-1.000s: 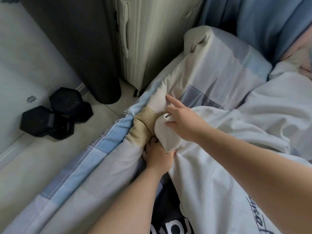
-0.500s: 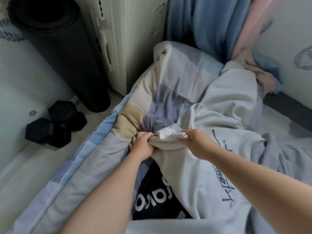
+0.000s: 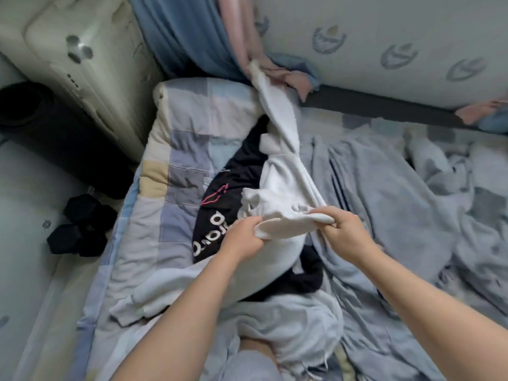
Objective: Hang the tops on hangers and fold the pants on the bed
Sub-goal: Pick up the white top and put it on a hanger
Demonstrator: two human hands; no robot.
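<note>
An edge of the white top (image 3: 286, 185) is gripped by the left hand (image 3: 242, 239) and right hand (image 3: 343, 232) above the quilt (image 3: 178, 149), its body draped beyond across a black garment (image 3: 233, 185). Opening-out is judged to be in hand; next a hanger, none seen, must be found.

We look from head height steeply down, wide-angle and close, across the bed (image 3: 176, 149) toward the wall (image 3: 357, 37).
</note>
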